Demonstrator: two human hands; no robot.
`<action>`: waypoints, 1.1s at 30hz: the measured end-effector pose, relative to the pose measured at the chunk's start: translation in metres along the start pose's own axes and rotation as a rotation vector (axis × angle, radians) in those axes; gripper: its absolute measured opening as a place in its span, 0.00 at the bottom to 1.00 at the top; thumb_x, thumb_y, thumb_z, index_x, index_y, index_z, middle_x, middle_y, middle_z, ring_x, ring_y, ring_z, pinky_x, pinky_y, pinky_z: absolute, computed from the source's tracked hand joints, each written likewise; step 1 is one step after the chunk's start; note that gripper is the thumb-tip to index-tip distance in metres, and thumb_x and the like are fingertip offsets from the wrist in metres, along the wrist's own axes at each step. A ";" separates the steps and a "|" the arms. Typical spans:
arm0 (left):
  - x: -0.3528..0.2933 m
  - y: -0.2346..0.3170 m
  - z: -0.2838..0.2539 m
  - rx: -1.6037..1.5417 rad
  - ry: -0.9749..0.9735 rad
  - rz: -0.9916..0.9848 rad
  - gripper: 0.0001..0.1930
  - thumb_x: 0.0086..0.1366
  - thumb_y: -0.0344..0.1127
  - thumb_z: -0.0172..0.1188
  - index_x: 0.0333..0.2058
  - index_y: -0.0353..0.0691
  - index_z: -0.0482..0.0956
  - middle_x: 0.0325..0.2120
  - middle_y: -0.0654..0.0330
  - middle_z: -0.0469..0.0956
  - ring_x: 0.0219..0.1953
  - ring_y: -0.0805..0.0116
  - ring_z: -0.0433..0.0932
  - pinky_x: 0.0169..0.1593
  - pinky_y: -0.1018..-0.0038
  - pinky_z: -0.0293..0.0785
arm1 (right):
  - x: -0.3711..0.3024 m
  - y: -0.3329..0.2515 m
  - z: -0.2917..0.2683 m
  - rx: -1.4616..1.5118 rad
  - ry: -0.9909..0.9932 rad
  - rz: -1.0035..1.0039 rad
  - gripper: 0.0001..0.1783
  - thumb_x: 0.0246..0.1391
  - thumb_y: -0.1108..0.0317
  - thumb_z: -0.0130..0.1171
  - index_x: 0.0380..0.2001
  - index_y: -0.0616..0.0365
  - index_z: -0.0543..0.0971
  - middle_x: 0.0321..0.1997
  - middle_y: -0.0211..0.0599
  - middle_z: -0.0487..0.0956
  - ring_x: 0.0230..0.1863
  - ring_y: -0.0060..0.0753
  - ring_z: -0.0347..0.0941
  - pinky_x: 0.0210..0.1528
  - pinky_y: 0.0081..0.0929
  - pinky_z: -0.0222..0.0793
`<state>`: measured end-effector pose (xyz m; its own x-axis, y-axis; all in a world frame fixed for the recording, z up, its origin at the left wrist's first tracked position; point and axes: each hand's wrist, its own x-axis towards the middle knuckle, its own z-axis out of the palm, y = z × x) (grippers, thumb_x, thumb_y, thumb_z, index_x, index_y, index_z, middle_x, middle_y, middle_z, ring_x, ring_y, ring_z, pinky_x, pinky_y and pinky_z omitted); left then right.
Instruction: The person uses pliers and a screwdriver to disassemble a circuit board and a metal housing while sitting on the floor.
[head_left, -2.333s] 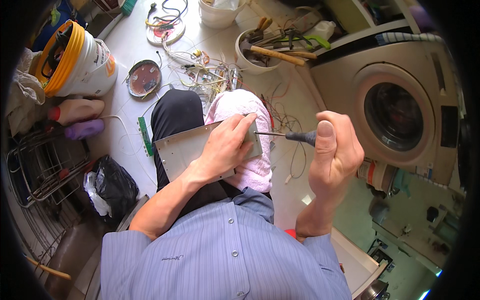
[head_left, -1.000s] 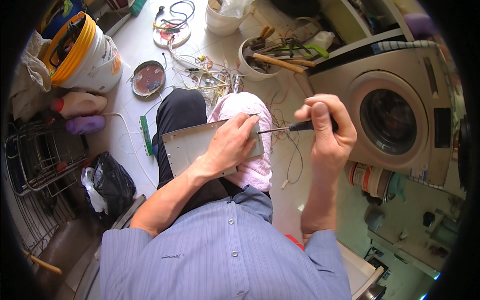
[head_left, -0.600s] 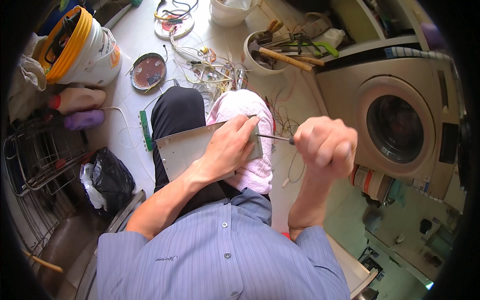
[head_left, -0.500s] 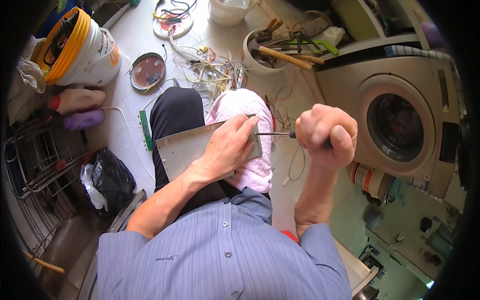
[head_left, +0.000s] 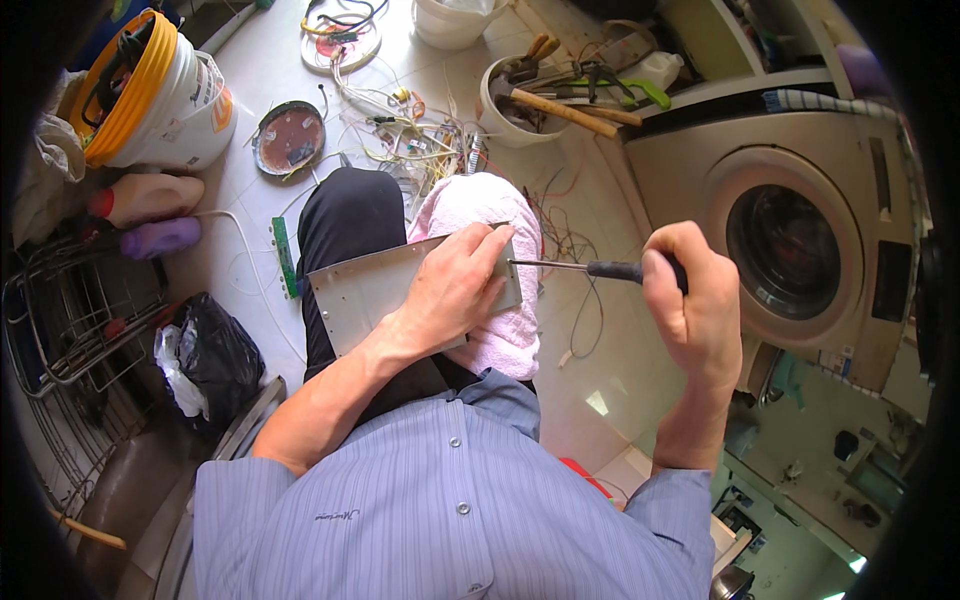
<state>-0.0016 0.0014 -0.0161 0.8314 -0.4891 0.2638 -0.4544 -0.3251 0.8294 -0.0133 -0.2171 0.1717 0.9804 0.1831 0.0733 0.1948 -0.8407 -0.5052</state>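
Note:
A flat grey metal panel [head_left: 365,290] with small holes along its edges lies across my knees. My left hand [head_left: 452,285] presses on it and grips its far right part, the fingertips at the far edge. A pink towel [head_left: 475,195] covers my right knee under the panel. In my right hand [head_left: 697,300] is a screwdriver [head_left: 615,270] with a dark handle, fingers wrapped round its end. Its thin shaft lies nearly level, and the tip meets the panel close to the right edge. Whether a screw sits there is too small to tell.
Loose wires [head_left: 420,140] lie on the floor beyond my knees, beside a round dark-rimmed disc [head_left: 290,138]. A white bucket [head_left: 510,118] holds hammers and tools. To the right stands a washing machine [head_left: 680,165]; at left are an orange-rimmed bucket [head_left: 180,110] and a black bag [head_left: 222,360].
My right hand has shifted right and turned its grip, showing more of the screwdriver's handle. The tip stays at the panel's right edge, and my left hand keeps its place on the panel.

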 end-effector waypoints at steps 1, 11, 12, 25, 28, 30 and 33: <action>0.000 0.000 0.000 0.006 0.004 -0.002 0.30 0.53 0.24 0.69 0.57 0.35 0.73 0.43 0.50 0.76 0.46 0.47 0.78 0.49 0.60 0.76 | -0.002 0.003 -0.001 0.013 -0.028 -0.059 0.05 0.57 0.75 0.62 0.32 0.61 0.75 0.25 0.42 0.75 0.23 0.44 0.73 0.28 0.35 0.70; -0.002 -0.002 -0.002 0.008 0.014 0.013 0.30 0.54 0.24 0.68 0.57 0.36 0.73 0.42 0.50 0.76 0.45 0.48 0.78 0.49 0.60 0.76 | -0.005 -0.012 -0.013 -0.052 -0.252 -0.198 0.20 0.44 0.80 0.70 0.41 0.60 0.75 0.41 0.43 0.75 0.40 0.49 0.77 0.40 0.40 0.74; -0.002 -0.001 -0.002 0.004 0.013 0.011 0.30 0.54 0.24 0.68 0.57 0.36 0.73 0.42 0.50 0.76 0.46 0.48 0.78 0.49 0.60 0.76 | -0.005 -0.012 -0.013 -0.043 -0.248 -0.222 0.21 0.42 0.80 0.71 0.41 0.60 0.75 0.42 0.43 0.76 0.41 0.49 0.77 0.40 0.40 0.74; -0.003 -0.002 -0.003 0.022 -0.006 0.009 0.28 0.54 0.24 0.68 0.56 0.34 0.75 0.43 0.49 0.76 0.46 0.48 0.78 0.50 0.60 0.76 | -0.014 0.009 0.040 -0.025 0.283 -0.075 0.19 0.49 0.75 0.76 0.40 0.60 0.75 0.30 0.39 0.76 0.22 0.37 0.74 0.25 0.30 0.71; -0.004 -0.003 -0.002 0.025 0.008 0.018 0.28 0.53 0.24 0.67 0.55 0.35 0.75 0.43 0.50 0.76 0.46 0.48 0.78 0.50 0.61 0.76 | -0.009 0.009 0.041 -0.104 0.369 0.021 0.19 0.49 0.68 0.79 0.34 0.59 0.75 0.25 0.36 0.73 0.15 0.34 0.68 0.20 0.28 0.67; -0.004 -0.004 0.000 0.028 0.022 0.021 0.28 0.53 0.24 0.67 0.55 0.35 0.75 0.43 0.50 0.77 0.46 0.48 0.78 0.50 0.61 0.76 | -0.009 0.008 0.037 -0.179 0.361 0.004 0.18 0.50 0.66 0.79 0.31 0.59 0.75 0.22 0.34 0.71 0.15 0.32 0.68 0.19 0.27 0.66; -0.005 -0.004 0.001 0.026 0.024 0.020 0.28 0.53 0.24 0.67 0.55 0.35 0.76 0.42 0.50 0.77 0.46 0.49 0.78 0.50 0.61 0.76 | -0.011 0.012 0.035 -0.162 0.367 -0.008 0.18 0.52 0.65 0.78 0.29 0.59 0.76 0.18 0.32 0.69 0.14 0.31 0.67 0.18 0.25 0.64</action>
<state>-0.0037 0.0047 -0.0212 0.8296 -0.4759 0.2921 -0.4786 -0.3367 0.8109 -0.0231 -0.2117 0.1348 0.9191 0.0206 0.3935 0.1761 -0.9149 -0.3634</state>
